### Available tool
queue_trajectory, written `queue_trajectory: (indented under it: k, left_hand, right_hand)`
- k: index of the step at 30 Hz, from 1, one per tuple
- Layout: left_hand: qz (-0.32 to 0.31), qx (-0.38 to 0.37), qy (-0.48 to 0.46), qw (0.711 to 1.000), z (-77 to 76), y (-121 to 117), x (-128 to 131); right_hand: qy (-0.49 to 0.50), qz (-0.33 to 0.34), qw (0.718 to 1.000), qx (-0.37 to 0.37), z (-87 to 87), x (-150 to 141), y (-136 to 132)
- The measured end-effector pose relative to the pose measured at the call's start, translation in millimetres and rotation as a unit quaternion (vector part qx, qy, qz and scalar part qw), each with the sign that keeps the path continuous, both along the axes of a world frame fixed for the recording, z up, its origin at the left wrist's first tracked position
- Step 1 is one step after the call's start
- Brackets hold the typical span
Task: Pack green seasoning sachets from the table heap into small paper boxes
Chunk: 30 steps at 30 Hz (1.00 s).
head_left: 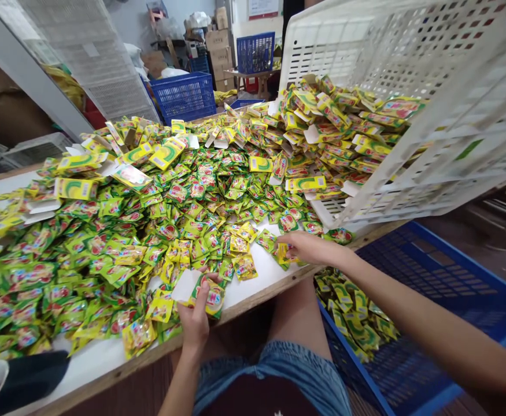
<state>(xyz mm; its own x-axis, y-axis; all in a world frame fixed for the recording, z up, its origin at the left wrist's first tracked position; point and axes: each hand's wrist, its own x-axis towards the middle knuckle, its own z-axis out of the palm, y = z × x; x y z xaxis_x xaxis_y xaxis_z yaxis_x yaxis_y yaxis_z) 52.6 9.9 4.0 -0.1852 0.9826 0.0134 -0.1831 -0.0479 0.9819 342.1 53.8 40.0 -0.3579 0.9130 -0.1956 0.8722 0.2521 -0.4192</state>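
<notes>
At the table edge (253,300), left hand (194,320) clasps a small box (200,292); outstretched right hand (307,248) pinches a sachet (284,253).

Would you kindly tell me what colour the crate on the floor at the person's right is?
Blue; the crate shows best in the head view.

- Two hands: left hand (196,320), right hand (307,247).
- One tilted white crate (413,52).
- Three blue crates: one beside the counter (443,289), two behind (183,95) (255,52).
- Green-yellow sachets (105,248): too many to count.
- Flat yellow cartons (74,188): dozens, uncountable.
</notes>
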Motion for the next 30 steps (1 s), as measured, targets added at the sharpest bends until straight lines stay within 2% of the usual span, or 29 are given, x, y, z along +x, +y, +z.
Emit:
queue_trajectory:
  k: [3,5,11,18,21,25,27,30]
  left_hand:
    - [-0.007,0.004,-0.003,1.0,0.1,-1.0,-0.8]
    - [-0.017,0.009,-0.008,1.0,0.1,-1.6,-1.4]
    - [-0.013,0.006,-0.008,1.0,-1.7,-0.4,0.4]
    - [-0.022,0.016,-0.006,1.0,0.9,-0.5,1.8]
    - [-0.027,0.025,-0.02,0.999,10.6,-2.2,-0.7]
    - [-0.036,0.028,-0.034,0.998,25.5,-4.0,0.0]
    - [-0.057,0.018,-0.038,0.997,29.2,-5.0,3.5]
    - [-0.092,0.0,-0.029,0.995,28.9,-7.3,10.2]
  right_hand:
    - [-0.083,0.048,0.995,0.025,-6.4,-9.5,10.2]
    - [-0.114,0.057,0.991,0.048,-12.1,-10.7,12.1]
    - [-0.122,0.064,0.985,0.104,-15.2,-0.6,1.1]
    - [-0.097,0.106,0.988,0.059,-10.5,-9.0,0.5]
    - [-0.098,0.089,0.991,0.023,-10.2,-12.1,1.7]
    - [-0.083,0.034,0.996,-0.017,-10.3,-12.4,-1.7]
    - [-0.088,0.023,0.996,-0.013,-11.5,-11.7,-3.6]
    - [-0.083,0.041,0.995,0.022,-15.0,-8.5,-4.7]
